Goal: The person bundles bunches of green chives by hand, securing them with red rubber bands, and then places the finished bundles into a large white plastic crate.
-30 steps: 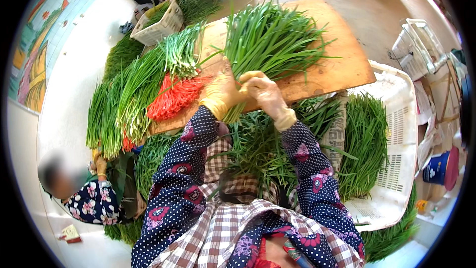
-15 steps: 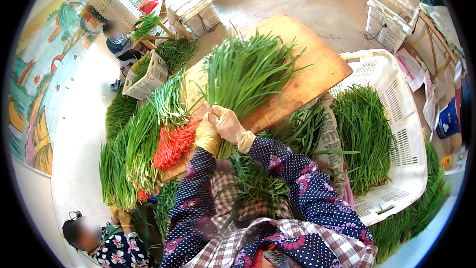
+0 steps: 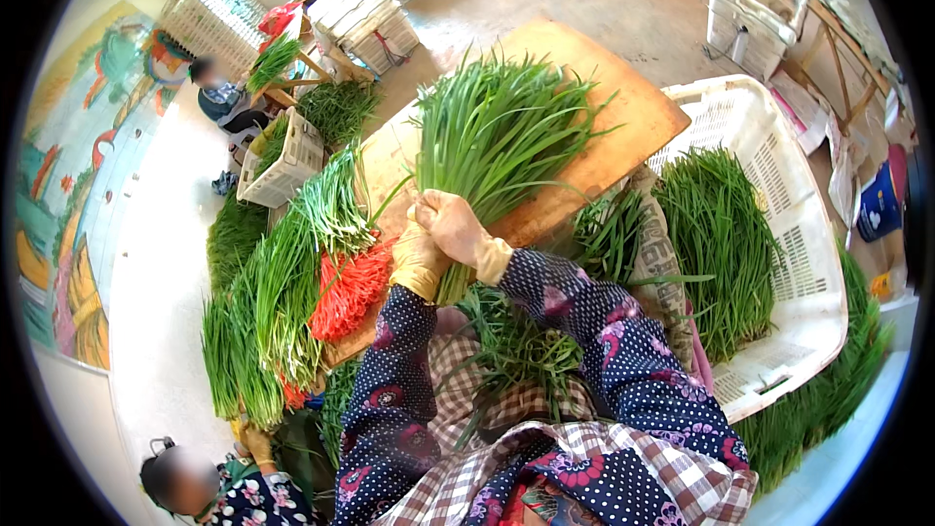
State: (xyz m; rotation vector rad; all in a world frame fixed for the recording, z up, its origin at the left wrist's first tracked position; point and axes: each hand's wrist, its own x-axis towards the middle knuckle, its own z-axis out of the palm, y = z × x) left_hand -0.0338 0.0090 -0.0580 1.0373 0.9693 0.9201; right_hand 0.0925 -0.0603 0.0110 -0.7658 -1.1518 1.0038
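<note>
Center frame there's a big green bundle (image 3: 497,141) of long, flat, glossy leaves, paler at the stems. Long axis runs lower center to upper right, tips fanning out up top. Gloved left hand (image 3: 419,258) is wrapped around the stem end; right hand (image 3: 455,226) is clenched right beside it, can't tell on what. Bare wooden board (image 3: 623,117) to the bundle's right, red ties (image 3: 349,292) crowding the left, board's corner near the white crate (image 3: 799,234).
</note>
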